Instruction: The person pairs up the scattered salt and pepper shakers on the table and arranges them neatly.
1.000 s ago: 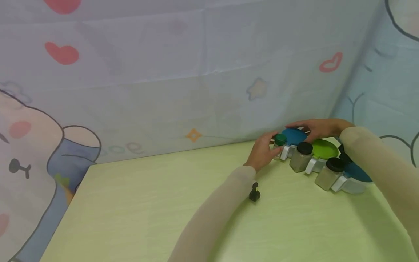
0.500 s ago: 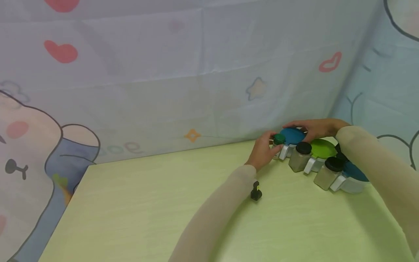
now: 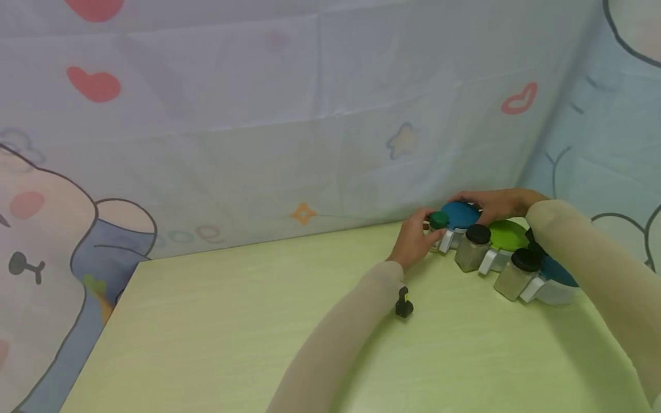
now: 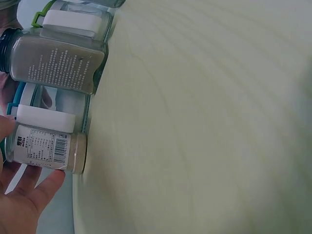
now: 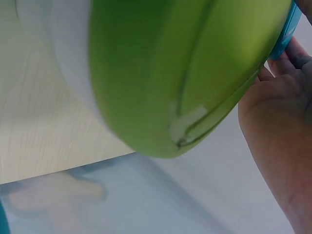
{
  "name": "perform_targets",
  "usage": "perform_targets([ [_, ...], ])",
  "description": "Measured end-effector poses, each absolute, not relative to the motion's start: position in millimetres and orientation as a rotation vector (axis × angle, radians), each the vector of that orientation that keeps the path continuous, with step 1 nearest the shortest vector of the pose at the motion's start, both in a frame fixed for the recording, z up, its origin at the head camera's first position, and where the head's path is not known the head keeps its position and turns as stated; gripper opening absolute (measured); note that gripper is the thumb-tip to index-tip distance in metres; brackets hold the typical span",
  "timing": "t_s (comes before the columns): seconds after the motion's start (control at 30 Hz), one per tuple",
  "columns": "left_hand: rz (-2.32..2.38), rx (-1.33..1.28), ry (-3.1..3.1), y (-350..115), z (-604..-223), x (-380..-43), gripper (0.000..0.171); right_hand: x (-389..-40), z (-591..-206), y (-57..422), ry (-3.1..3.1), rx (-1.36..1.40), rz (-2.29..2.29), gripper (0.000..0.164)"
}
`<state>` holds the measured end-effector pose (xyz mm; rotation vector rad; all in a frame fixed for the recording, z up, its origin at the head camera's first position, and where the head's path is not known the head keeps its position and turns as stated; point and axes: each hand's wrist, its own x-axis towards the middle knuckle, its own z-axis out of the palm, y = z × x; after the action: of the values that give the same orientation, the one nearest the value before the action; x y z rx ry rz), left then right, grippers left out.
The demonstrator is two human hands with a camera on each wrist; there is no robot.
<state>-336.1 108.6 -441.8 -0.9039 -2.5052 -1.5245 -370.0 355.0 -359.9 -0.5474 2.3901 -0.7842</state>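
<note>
At the table's far right, my left hand holds a small spice jar with a green cap between thumb and fingers. In the left wrist view, the jar's printed label and pale contents show, with fingers underneath. My right hand spans the blue-lidded container right beside it, thumb on the near side and fingers at the far rim. That container's white handle lies against the jar. In the right wrist view, a green lid covers much of the scene, and the blue lid peeks out near the fingers.
Two black-capped jars, one nearer the back and one in front, alternate with a green-lidded container and another blue-lidded container in a slanted row. A patterned cloth hangs behind the table.
Both hands keep their places on the jar and the blue-lidded container. The head view has shifted very slightly.
</note>
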Motion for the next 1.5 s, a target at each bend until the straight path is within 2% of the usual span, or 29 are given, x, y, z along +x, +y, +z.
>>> perform_targets([
  [0.37,-1.544,-0.891,-2.500,108,-443,-336,0.035,-372,-360,354,2.408,-0.617,-0.788,0.084],
  [0.8,-1.548,-0.868,-2.492,105,-441,-335,0.035,-373,-364,361,2.480,-0.634,-0.730,0.087],
  [1.07,-1.517,-0.883,-2.474,105,-438,-337,0.034,-376,-363,368,2.496,-0.704,-0.782,0.082],
  [1.5,-1.488,-0.890,-2.479,103,-430,-336,0.037,-370,-352,376,2.544,-0.650,-0.796,0.083],
])
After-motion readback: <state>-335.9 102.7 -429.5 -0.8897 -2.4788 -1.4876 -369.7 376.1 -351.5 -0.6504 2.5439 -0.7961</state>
